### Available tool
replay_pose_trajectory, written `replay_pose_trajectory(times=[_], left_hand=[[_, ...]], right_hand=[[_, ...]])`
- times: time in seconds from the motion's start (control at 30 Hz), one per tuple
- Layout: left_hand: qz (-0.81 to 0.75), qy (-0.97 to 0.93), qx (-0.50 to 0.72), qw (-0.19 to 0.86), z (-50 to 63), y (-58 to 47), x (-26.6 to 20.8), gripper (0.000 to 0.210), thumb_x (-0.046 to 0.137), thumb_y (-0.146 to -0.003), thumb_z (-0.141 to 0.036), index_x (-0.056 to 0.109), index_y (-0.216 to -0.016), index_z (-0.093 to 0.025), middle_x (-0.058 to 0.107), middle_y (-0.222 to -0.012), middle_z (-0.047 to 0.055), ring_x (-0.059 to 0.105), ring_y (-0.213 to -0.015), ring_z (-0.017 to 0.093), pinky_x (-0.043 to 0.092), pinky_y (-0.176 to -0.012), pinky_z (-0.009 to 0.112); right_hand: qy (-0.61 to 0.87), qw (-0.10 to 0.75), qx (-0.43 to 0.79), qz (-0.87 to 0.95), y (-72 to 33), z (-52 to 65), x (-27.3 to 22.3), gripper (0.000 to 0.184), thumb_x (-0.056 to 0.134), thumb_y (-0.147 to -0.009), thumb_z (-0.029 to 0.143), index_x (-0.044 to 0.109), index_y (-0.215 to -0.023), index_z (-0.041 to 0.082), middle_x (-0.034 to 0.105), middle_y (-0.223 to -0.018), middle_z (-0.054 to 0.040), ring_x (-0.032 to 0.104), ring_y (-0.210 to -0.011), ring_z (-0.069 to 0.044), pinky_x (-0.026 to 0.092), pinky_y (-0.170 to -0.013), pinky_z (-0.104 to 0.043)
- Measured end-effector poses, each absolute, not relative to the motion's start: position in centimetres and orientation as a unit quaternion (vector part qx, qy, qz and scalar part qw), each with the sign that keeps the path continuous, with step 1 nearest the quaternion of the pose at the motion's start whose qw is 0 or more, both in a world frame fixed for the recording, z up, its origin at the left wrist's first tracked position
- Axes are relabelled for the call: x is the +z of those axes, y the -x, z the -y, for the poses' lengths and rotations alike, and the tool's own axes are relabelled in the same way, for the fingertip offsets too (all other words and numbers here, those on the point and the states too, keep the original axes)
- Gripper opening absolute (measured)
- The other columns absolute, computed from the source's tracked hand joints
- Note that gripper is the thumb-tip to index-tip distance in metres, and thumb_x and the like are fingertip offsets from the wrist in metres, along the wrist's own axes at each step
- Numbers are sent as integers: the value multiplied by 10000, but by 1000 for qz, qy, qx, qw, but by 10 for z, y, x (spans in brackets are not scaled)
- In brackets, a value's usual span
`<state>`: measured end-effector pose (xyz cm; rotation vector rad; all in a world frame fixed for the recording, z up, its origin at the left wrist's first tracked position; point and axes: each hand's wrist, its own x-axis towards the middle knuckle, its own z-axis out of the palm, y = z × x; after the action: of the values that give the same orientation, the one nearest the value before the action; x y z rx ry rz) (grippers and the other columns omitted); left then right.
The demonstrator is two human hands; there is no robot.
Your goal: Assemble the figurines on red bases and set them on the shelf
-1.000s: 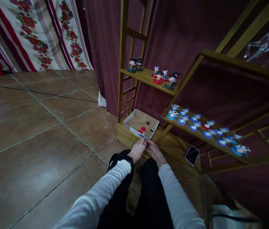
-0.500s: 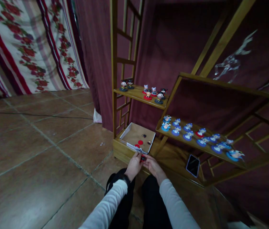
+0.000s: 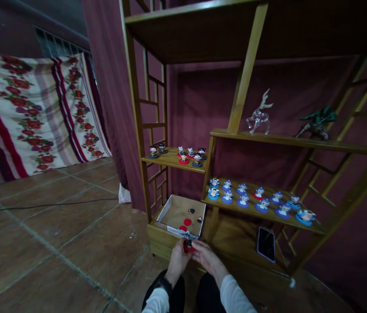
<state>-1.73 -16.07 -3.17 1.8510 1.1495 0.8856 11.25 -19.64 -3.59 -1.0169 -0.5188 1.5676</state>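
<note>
Between my two hands is a small dark-haired figurine (image 3: 189, 244) with a red round base. My left hand (image 3: 178, 260) grips it from the left, and the fingers of my right hand (image 3: 206, 257) close on its right side. Just beyond them, a shallow white-edged box (image 3: 173, 213) rests on the low ledge of the wooden shelf. Inside lie red discs (image 3: 187, 222), a small dark piece (image 3: 191, 211) and another small figure part (image 3: 199, 219) near the right wall.
Dark-haired and white figurines (image 3: 183, 158) stand on the upper-left shelf. Rows of blue-based figurines (image 3: 243, 200) fill the right shelf. A phone (image 3: 266, 244) lies below. Higher up are a clear deer ornament (image 3: 259, 115) and a dark green ornament (image 3: 319, 121). A cable (image 3: 49, 204) crosses the floor.
My view has tilted up, showing more of the upper shelves. Both hands stay together in front of the box, and the figurine between them now shows more of its dark head and red base.
</note>
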Motion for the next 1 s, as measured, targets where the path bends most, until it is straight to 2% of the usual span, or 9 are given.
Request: replay_pose_trajectory(times=[0.23, 0.47, 0.67, 1.0], left_hand=[[-465, -699, 341, 422, 163, 16, -21, 380, 644, -586, -108, 621, -960, -171, 689, -938, 71, 638, -912, 231, 490, -806, 326], [-468, -724, 325, 388, 162, 18, -24, 307, 613, -612, -91, 617, -910, -165, 691, -912, 61, 644, -883, 205, 487, -771, 285], [-480, -714, 333, 386, 164, 21, -17, 251, 604, -635, -100, 625, -875, -169, 699, -869, 42, 651, -832, 187, 485, -736, 259], [-548, -690, 362, 304, 159, 30, -19, 208, 603, -667, -130, 594, -874, -147, 655, -822, 36, 620, -797, 161, 457, -757, 265]], right_hand=[[424, 565, 671, 226, -113, 198, -34, 400, 771, -588, 400, 630, -892, 180, 718, -833, -66, 682, -826, -215, 495, -728, -321], [417, 561, 674, 240, -113, 197, -40, 431, 775, -583, 422, 626, -915, 191, 718, -841, -59, 683, -807, -205, 496, -710, -307], [442, 538, 672, 253, -115, 197, -38, 474, 715, -623, 514, 632, -963, 194, 706, -892, -63, 665, -741, -166, 496, -695, -305], [496, 548, 628, 244, -128, 203, -31, 350, 729, -622, 428, 652, -859, 181, 698, -826, -66, 651, -741, -161, 515, -746, -334]])
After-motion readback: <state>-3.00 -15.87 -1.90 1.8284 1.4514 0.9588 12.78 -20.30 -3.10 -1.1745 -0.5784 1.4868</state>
